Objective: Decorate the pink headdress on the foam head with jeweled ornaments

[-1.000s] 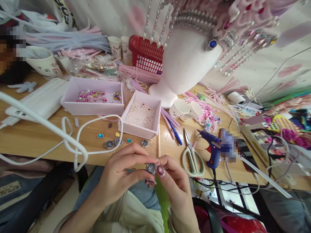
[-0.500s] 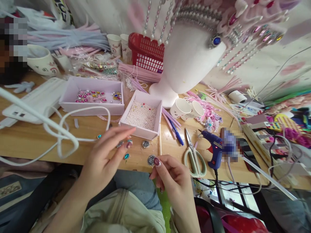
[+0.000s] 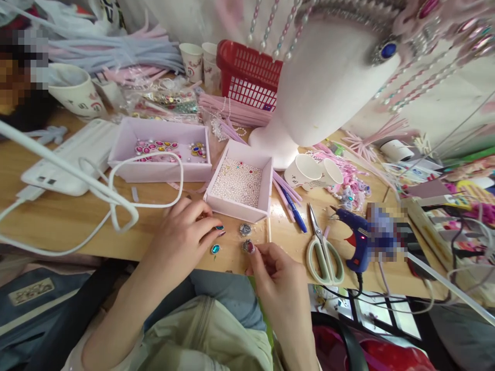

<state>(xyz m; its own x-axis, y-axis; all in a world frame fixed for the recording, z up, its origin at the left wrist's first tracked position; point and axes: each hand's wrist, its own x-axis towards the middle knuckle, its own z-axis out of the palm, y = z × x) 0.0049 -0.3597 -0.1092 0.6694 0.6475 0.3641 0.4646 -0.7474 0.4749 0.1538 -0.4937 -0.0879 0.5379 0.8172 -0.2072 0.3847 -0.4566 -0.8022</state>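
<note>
My left hand rests on the wooden table, fingers curled down over small gems near the front edge; a teal gem lies just beside its fingertips. My right hand pinches a silver glittery ornament between thumb and forefinger at the table's edge. Another silver ornament lies just beyond it. A pink box of pearls stands right behind both hands.
A pink tray of coloured gems, a white cable, a white power bank, scissors, a blue glue gun, a blue pen, paper cups, a red basket and a white mannequin head crowd the table.
My left hand let go of the ornament and went down onto the gems on the table. My right hand carried the ornament forward to the table's edge.
</note>
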